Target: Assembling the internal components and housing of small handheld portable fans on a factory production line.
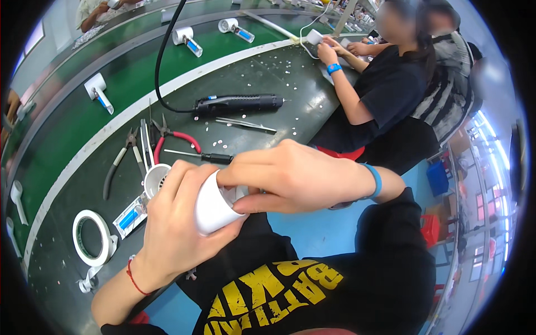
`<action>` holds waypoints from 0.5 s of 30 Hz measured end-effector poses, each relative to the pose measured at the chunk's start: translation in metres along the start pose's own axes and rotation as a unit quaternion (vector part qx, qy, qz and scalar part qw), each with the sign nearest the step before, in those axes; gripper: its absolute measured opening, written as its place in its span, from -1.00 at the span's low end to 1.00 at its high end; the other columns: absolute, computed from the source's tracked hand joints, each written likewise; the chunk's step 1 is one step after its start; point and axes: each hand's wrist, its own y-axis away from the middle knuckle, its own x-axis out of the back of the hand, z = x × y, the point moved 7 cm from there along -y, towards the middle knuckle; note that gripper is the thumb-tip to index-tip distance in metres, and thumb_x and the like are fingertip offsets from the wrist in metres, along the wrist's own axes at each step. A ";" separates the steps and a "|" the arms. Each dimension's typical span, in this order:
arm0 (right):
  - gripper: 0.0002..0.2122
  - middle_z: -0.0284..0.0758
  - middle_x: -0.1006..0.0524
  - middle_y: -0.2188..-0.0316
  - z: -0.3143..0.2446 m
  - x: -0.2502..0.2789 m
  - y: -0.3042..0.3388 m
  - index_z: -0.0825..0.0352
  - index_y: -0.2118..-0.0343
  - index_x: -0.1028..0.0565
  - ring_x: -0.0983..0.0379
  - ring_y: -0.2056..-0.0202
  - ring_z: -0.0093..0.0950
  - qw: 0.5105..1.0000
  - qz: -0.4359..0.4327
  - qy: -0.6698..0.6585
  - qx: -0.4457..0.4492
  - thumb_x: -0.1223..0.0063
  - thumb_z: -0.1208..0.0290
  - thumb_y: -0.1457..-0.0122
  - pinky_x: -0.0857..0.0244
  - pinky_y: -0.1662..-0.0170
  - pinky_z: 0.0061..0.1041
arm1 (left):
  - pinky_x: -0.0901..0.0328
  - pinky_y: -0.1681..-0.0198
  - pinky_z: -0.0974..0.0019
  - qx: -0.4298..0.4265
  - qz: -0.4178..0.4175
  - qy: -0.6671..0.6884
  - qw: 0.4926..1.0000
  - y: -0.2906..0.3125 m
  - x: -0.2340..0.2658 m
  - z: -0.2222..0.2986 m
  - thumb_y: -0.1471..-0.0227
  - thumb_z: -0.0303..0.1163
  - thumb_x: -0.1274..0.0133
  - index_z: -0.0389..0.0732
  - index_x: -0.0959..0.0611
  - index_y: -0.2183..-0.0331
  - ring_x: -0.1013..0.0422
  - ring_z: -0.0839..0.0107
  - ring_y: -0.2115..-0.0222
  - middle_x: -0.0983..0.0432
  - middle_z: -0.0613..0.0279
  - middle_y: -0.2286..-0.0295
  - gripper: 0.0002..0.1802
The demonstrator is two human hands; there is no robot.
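Note:
My left hand (176, 223) is wrapped round a white plastic cup-shaped housing (215, 209), its open end turned toward my right hand. At that opening, the thumb and fingers of my right hand (279, 173) pinch together and reach inside. Some pale material shows between them, but what they hold is mostly hidden. Just beyond my left hand on the bench lies a white round part with a grille (156, 180), partly covered by my fingers. Beside it is a clear handle with a blue battery (132, 218).
On the dark green bench (290, 72) lie a black electric screwdriver (240, 104), tweezers (245, 124), red-handled pliers (176, 137), grey-handled cutters (117, 167), a hand screwdriver (215, 158) and a tape roll (80, 245). White devices (96, 84) sit on the green conveyor. Co-workers (391, 84) sit at right.

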 end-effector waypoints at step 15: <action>-0.77 -0.34 -0.41 0.51 0.007 -0.002 0.000 0.40 0.35 -0.43 -0.39 0.65 -0.63 0.995 -0.014 -0.092 -0.047 -0.21 0.56 0.09 -0.26 0.60 -0.68 | -0.33 0.33 0.28 -0.033 0.013 0.052 0.998 0.003 -0.006 -0.007 0.52 -0.43 -0.31 -0.28 -0.52 0.21 -0.41 0.19 0.38 -0.41 0.10 0.38 -0.35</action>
